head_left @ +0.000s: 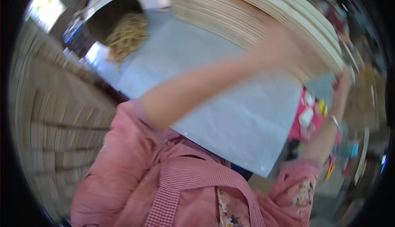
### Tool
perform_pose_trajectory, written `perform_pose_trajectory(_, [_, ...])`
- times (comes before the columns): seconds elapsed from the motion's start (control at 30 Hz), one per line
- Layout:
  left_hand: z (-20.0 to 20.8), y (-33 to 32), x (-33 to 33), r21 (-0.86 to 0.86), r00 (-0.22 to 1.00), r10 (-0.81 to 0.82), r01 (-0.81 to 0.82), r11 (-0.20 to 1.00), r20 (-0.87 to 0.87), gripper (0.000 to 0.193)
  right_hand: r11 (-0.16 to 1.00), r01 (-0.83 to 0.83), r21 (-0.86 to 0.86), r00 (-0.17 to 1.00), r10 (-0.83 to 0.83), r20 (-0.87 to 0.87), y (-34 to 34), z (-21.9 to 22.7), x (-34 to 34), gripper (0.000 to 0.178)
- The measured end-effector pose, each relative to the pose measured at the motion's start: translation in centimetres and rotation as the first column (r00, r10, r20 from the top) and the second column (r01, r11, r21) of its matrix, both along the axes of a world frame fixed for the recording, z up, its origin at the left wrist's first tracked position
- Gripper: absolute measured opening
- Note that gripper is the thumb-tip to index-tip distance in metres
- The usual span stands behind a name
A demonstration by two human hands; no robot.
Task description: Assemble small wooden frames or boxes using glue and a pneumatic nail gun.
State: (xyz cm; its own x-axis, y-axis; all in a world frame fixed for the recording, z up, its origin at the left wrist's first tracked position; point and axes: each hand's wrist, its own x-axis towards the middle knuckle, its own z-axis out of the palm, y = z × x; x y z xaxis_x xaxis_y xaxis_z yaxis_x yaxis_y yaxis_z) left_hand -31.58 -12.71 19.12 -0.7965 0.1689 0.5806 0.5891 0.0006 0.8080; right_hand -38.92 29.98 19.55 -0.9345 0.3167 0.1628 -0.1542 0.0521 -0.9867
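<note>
I am carrying a tall stack of pale round wooden hoops [263,17], lifted up near my head and tilted, so it fills the top of the view. My left hand [284,48] is pressed against the stack's underside, blurred, fingers spread flat on the wood as far as I can make out; my left forearm runs up to it from my pink sleeve. My right hand [342,86] grips the stack's lower right rim, fingers curled over the edge, a thin bracelet on the wrist. Below the stack lies a counter covered with a light grey sheet [230,116], its near corner pointing toward my chest and its bare middle open. At its far left end sits a dark round tub holding a heap of tan wood strips [127,33], well apart from the stack. To my left rise walls of stacked light wooden pieces [61,116], closing that side. A pink patterned bag [306,118] hangs just off the counter's right edge.
</note>
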Motion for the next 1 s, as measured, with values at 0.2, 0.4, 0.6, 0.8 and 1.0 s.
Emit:
perform_pose_trajectory(0.2, [-1.1,-6.6,-11.0,0.841,0.821,-0.323,-0.307,0.446,0.471,0.109,0.982,0.189,-0.012,0.980,-0.189,-0.065,-3.2,-0.4,1.8,0.042])
perform_pose_trajectory(0.4, [-1.5,-9.7,-12.7,0.799,0.738,-0.371,-0.371,0.473,0.563,0.068,0.953,0.301,-0.042,0.951,-0.303,-0.069,-3.7,-2.6,6.6,0.038])
perform_pose_trajectory(0.6, [-2.1,-8.2,-7.1,0.713,0.767,-0.244,-0.361,0.601,0.593,0.051,0.960,0.255,-0.111,0.948,-0.271,-0.166,-1.6,-5.9,8.2,0.034])
perform_pose_trajectory(0.8, [-12.5,-4.4,0.4,0.529,0.532,-0.139,-0.711,0.463,0.835,0.043,0.952,0.289,0.103,0.943,-0.302,0.138,0.9,-15.1,10.5,0.045])
perform_pose_trajectory(1.0, [-20.7,-4.3,0.2,0.570,0.509,-0.259,-0.704,0.424,0.821,0.042,0.618,0.331,0.713,0.910,-0.409,-0.068,4.6,-18.2,18.0,0.045])
